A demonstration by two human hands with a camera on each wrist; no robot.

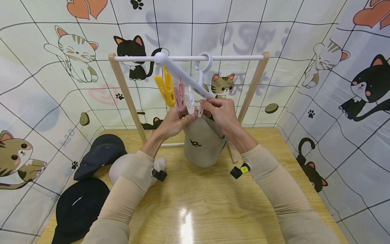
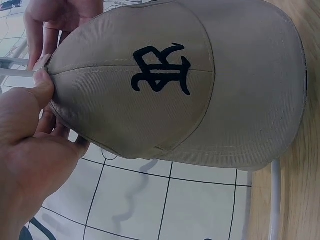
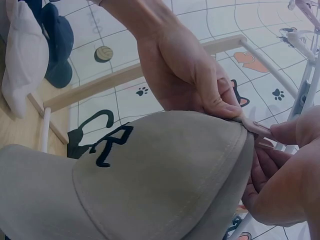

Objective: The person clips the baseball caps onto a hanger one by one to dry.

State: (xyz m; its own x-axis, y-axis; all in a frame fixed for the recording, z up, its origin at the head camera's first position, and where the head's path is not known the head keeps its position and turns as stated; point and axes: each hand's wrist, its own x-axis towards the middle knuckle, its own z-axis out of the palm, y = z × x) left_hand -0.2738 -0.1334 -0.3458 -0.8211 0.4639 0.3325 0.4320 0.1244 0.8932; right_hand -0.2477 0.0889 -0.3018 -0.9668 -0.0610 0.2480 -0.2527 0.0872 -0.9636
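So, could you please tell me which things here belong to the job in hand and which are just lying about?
In use:
beige cap
pale clip at its top
white hanger
rack bearing the hanger

Lying about, seemingly unused now:
black cap, front left
dark cap behind it
white cap, partly hidden

A beige cap [image 1: 202,149], brim down, seems pinched in a pale clip [image 1: 200,111].
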